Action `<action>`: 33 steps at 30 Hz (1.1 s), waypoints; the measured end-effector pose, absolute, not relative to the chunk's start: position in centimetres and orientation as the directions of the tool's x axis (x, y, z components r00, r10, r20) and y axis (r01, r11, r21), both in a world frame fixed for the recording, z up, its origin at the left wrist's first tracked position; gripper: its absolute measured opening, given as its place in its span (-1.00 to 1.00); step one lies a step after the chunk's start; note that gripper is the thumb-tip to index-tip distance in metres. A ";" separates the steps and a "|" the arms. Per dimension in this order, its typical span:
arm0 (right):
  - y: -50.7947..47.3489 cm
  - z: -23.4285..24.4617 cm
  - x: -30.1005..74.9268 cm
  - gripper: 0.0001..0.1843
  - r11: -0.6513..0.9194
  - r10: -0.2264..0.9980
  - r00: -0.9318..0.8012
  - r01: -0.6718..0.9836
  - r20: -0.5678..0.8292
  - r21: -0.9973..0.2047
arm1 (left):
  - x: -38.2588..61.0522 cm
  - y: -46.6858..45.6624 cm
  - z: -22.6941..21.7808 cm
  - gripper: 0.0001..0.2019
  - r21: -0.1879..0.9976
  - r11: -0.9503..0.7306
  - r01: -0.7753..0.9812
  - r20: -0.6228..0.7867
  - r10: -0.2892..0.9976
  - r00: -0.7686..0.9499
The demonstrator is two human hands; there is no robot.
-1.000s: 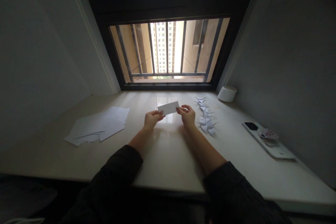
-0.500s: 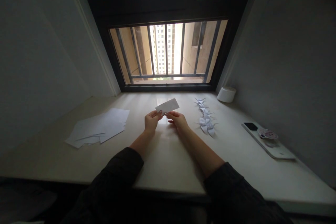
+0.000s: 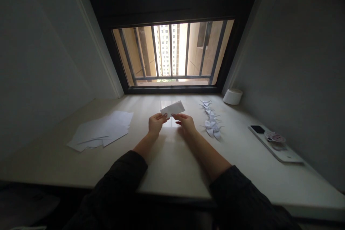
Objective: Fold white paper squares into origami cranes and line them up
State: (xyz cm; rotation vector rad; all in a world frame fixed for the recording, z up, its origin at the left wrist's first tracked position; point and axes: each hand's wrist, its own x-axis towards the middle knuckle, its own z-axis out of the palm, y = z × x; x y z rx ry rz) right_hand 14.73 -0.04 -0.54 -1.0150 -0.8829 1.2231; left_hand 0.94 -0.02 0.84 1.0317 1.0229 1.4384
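Note:
A small folded white paper (image 3: 174,108) is held up above the pale table (image 3: 172,158) in front of the window. My left hand (image 3: 155,123) pinches its lower left corner with thumb and fingers closed. My right hand (image 3: 185,122) pinches the paper's lower edge near the left hand, fingers closed on it. The paper tilts up to the right.
A loose pile of white sheets (image 3: 101,129) lies at the left. A row of several folded paper cranes (image 3: 211,120) runs along the right of my hands. A white round container (image 3: 233,96) stands by the window corner. A phone (image 3: 275,143) lies at the right.
My right hand slid from the paper's right end to its lower edge near the left hand. The paper tilted slightly, its right end rising.

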 end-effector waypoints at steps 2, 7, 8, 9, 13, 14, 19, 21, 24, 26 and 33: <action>0.2 -0.3 15.3 -0.72 0.051 0.982 0.186 -0.327 -0.011 -0.944 | 0.8 0.1 0.8 -0.64 0.963 -0.088 -0.254 0.064 0.993 -0.103; 0.7 0.0 16.9 -0.68 0.060 0.964 0.265 -0.338 -0.034 -0.939 | 0.6 0.5 0.5 -0.66 0.966 -0.090 -0.243 0.062 0.991 -0.121; 0.8 0.0 17.0 -0.68 0.064 0.962 0.273 -0.333 -0.031 -0.941 | 0.6 0.5 0.5 -0.67 0.966 -0.093 -0.241 0.065 0.991 -0.121; 0.8 0.1 17.1 -0.67 0.069 0.961 0.275 -0.325 -0.025 -0.943 | 0.6 0.5 0.5 -0.67 0.966 -0.096 -0.239 0.068 0.990 -0.123; 0.6 0.2 17.1 -0.67 0.092 0.966 0.258 -0.268 0.020 -0.959 | 0.5 0.8 0.5 -0.67 0.968 -0.100 -0.231 0.068 0.987 -0.144; 0.5 0.3 17.1 -0.68 0.096 0.968 0.249 -0.249 0.032 -0.964 | 0.4 0.9 0.4 -0.67 0.968 -0.103 -0.229 0.069 0.986 -0.150; 0.3 0.5 17.2 -0.75 0.094 0.974 0.220 -0.207 0.047 -0.974 | 0.1 1.3 0.2 -0.66 0.971 -0.106 -0.213 0.072 0.985 -0.159; 0.3 0.5 17.3 -0.76 0.091 0.974 0.223 -0.219 0.041 -0.971 | 0.2 1.3 0.1 -0.66 0.973 -0.102 -0.208 0.070 0.985 -0.156; 0.4 0.3 17.4 -0.77 0.077 0.978 0.208 -0.248 0.025 -0.966 | 0.3 1.2 0.0 -0.66 0.975 -0.094 -0.199 0.064 0.986 -0.153; 0.5 0.0 17.3 -0.75 0.067 0.981 0.192 -0.266 0.015 -0.962 | 0.4 1.2 0.0 -0.66 0.976 -0.087 -0.202 0.055 0.986 -0.155; 0.4 -0.8 16.0 -0.54 0.150 0.963 0.251 -0.212 0.094 -0.966 | 0.0 1.8 -0.3 -0.68 0.971 -0.169 -0.168 0.137 0.973 -0.188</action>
